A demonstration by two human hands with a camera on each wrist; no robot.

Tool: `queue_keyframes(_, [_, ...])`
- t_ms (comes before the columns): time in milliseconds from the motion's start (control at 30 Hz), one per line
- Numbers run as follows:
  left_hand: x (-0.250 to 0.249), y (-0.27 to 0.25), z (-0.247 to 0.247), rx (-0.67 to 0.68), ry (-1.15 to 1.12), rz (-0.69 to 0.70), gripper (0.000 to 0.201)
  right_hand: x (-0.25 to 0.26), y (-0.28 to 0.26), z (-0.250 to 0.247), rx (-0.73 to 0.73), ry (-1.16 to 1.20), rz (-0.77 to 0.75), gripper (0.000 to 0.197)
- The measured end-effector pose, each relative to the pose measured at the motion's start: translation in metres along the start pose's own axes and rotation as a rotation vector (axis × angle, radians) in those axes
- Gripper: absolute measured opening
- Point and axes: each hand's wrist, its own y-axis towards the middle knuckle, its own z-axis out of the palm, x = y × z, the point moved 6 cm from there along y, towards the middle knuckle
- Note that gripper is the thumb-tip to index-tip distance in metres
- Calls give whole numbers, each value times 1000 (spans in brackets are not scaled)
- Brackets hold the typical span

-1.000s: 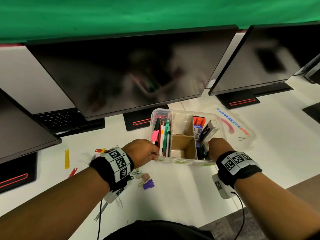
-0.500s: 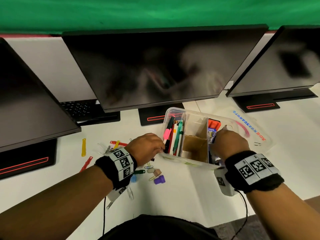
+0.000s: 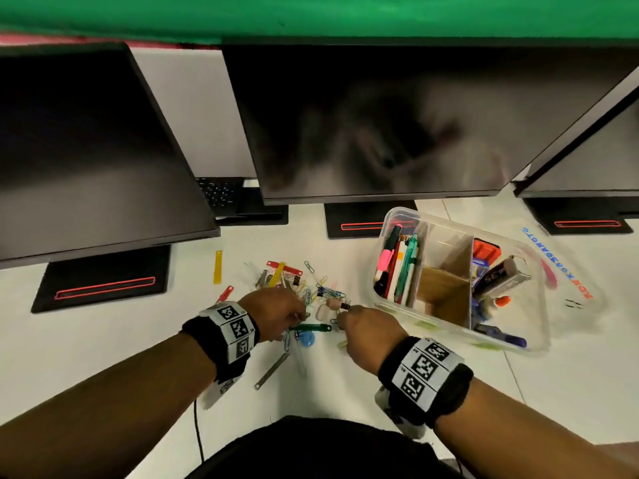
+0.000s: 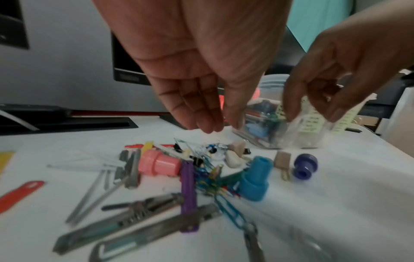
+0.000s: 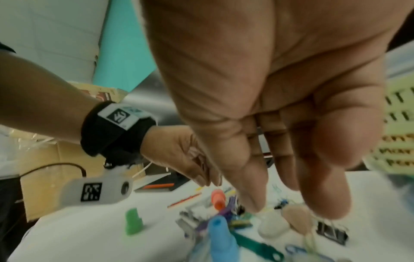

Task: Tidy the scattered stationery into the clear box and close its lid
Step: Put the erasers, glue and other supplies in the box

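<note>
The clear box (image 3: 460, 341) stands open at the right of the white desk, with pens, cardboard dividers and small packs inside. Its lid (image 3: 570, 271) lies flat behind it. A heap of scattered stationery (image 3: 304, 292) lies left of the box: paper clips, a green fastener strip (image 3: 311, 328), a pink cap (image 4: 159, 164), a blue cap (image 4: 255, 179), a purple strip (image 4: 188, 195) and grey cutters (image 4: 134, 225). My left hand (image 3: 297, 316) hovers over the heap, fingers pointing down and holding nothing (image 4: 221, 125). My right hand (image 3: 340, 318) hovers beside it, fingers loose and empty (image 5: 291, 203).
Three dark monitors on black stands (image 3: 359, 223) line the back, with a keyboard (image 3: 221, 191) between two of them. A yellow strip (image 3: 218, 266) and a red strip (image 3: 224, 293) lie left of the heap. A cable (image 3: 198, 433) runs off the desk's front edge.
Both hands have let go of the box and moved left to hover over the heap. The head view has swung left, so the box now sits further right.
</note>
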Motion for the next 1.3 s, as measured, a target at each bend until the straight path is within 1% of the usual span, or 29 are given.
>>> queue_keyframes(67, [-8,1,12,31,-4,42,28,-5,7,16,26,20,27,39])
queue_keyframes(167, [-16,7,29,80,-8,77,31,-18,18,40,102,62,45,44])
queue_keyframes(267, [-24,14,39,115,52,111,34,-28,22,54,98,180,16,46])
queue_keyframes(400, [-28,21,43,116,140,137,34,-36,20,60,33,285,-10,38])
queue_keyframes(500, [-31,26,42,109,162,134,30,-38,14,62,31,305,-24,26])
queue_keyframes(600, [-29,27,45,99,171,136,28,-35,5,56,37,335,-50,23])
queue_keyframes(700, [-29,29,45,79,155,124,27,-23,-8,29,-67,372,-143,25])
queue_keyframes(800, [-29,30,36,61,61,98,26,-21,-29,-15,-288,463,-189,26])
queue_keyframes(900, [-33,30,19,30,-6,95,24,-52,-51,-51,-565,553,-101,22])
queue_keyframes(967, [-42,31,3,-37,-50,115,23,-87,-60,-58,-689,536,37,22])
queue_keyframes(1033, [-56,32,-18,-148,-99,149,24,-122,-64,-52,-713,511,193,21])
queue_keyframes(1100, [-76,30,-40,-268,-150,199,25,-146,-65,-38,-674,452,292,20])
queue_keyframes(1133, [-87,30,-50,-321,-159,226,26,-151,-64,-31,-661,415,309,19])
queue_keyframes(1200, [-108,31,-64,-386,-177,277,26,-156,-62,-19,-657,379,311,20])
queue_keyframes(1300, [-132,38,-71,-411,-215,324,24,-158,-60,-11,-722,400,323,22])
